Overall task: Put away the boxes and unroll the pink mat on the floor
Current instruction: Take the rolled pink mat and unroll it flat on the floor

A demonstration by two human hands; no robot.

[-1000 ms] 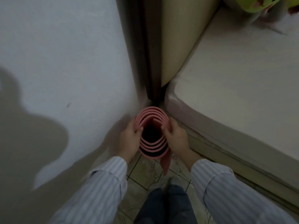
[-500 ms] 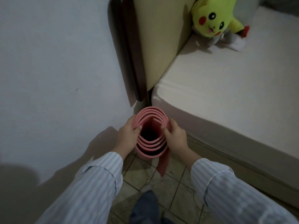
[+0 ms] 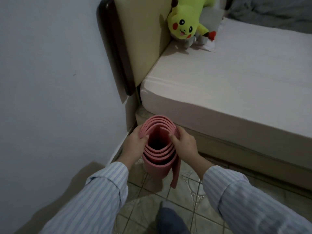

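A rolled pink mat (image 3: 156,163) stands upright on end in the corner between the wall and the bed. I look down into its open spiral top. My left hand (image 3: 135,146) grips the roll's left rim, thumb inside the coil. My right hand (image 3: 184,144) grips the right rim the same way. A loose outer flap of the mat hangs down at the front right. No boxes are in view.
The white wall (image 3: 55,92) is on the left. A bed with a bare mattress (image 3: 228,92) and padded headboard (image 3: 143,39) fills the right. A yellow plush toy (image 3: 184,22) lies at the head of the bed. Tiled floor (image 3: 182,203) shows below, between my sleeves.
Both hands keep their grip on the mat. The roll has come out from the corner towards me, and my view has tilted up, showing the headboard and the plush toy.
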